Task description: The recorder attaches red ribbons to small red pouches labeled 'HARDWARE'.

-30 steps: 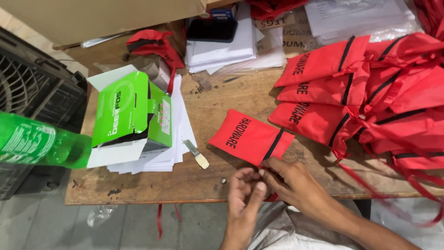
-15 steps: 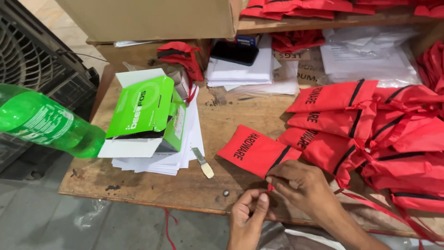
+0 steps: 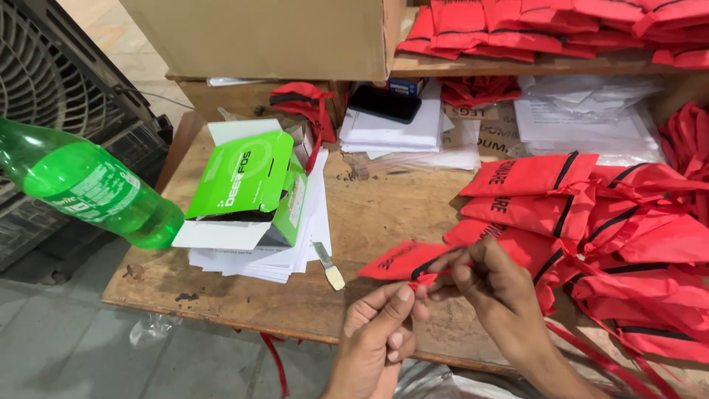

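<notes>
Pinching a red pouch (image 3: pixel 402 258), lengthwise left-right, between left hand (image 3: pixel 377 340) and right hand (image 3: pixel 491 284).

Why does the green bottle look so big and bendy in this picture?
In the head view, the green plastic bottle sits near the frame's left edge, where the wide lens stretches things; the left hand, the right hand and the red fabric pouch look sharp, evenly lit, without glare.
</notes>
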